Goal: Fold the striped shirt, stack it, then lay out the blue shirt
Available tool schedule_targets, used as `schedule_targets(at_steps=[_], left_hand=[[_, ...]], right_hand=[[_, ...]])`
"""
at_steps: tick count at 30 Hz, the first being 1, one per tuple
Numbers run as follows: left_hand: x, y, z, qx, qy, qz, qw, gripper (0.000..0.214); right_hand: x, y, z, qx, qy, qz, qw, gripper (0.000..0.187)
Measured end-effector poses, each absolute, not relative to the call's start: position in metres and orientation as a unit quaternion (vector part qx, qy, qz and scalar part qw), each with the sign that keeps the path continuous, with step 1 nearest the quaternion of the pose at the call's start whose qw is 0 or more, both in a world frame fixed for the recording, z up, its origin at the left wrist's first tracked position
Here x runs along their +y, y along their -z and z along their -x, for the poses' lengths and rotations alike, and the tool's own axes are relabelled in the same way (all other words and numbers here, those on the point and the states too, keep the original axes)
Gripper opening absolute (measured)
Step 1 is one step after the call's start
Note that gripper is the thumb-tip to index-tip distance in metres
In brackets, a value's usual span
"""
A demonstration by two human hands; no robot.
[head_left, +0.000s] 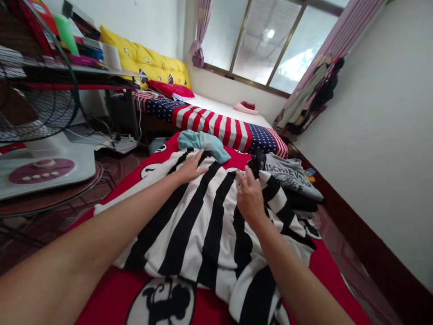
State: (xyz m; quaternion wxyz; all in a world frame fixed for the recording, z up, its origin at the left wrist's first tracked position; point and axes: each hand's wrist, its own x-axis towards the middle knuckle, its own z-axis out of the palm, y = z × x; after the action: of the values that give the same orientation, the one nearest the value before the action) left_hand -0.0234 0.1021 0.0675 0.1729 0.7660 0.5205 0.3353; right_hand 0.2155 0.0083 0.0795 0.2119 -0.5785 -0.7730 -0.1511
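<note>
A black-and-white striped garment (pixel 189 230) lies spread on a red cartoon-print bedsheet (pixel 111 298). My left hand (pixel 191 166) rests flat on its upper stripes with the fingers apart. My right hand (pixel 249 195) sits on the garment's upper right part, its fingers spread and bent against the cloth. A crumpled teal cloth (pixel 203 143) lies just beyond my left hand. Past my right hand is a folded grey printed shirt (pixel 291 177), with dark clothing (pixel 301 201) under it.
A standing fan (pixel 43 104) with a white base (pixel 47 169) is at the left, beneath a shelf (pixel 74 67) of books. Beyond lies a bed with a stars-and-stripes cover (pixel 209 126) and a yellow cushion (pixel 145 58). A white wall (pixel 372 135) runs along the right.
</note>
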Motion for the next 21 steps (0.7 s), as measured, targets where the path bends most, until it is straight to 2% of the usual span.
schedule_targets(at_steps=[2, 4, 9, 16, 21], left_hand=[[0.09, -0.039, 0.02, 0.509, -0.289, -0.792, 0.173, 0.072], [0.076, -0.013, 0.025, 0.513, -0.252, -0.804, 0.166, 0.069], [0.051, 0.013, 0.037, 0.531, -0.227, -0.808, 0.115, 0.062], [0.039, 0.004, 0.079, 0.597, -0.322, -0.735, 0.028, 0.052], [0.01, 0.009, 0.141, 0.664, -0.261, -0.699, -0.044, 0.05]], right_hand=[[0.007, -0.046, -0.213, -0.82, 0.106, 0.544, 0.143, 0.054], [0.011, -0.022, -0.224, -0.804, 0.057, 0.582, 0.105, 0.054], [0.038, 0.003, -0.259, -0.676, -0.019, 0.725, 0.134, 0.058], [0.047, 0.013, -0.261, -0.658, -0.04, 0.74, 0.132, 0.063], [0.047, 0.017, -0.263, -0.662, -0.013, 0.738, 0.134, 0.064]])
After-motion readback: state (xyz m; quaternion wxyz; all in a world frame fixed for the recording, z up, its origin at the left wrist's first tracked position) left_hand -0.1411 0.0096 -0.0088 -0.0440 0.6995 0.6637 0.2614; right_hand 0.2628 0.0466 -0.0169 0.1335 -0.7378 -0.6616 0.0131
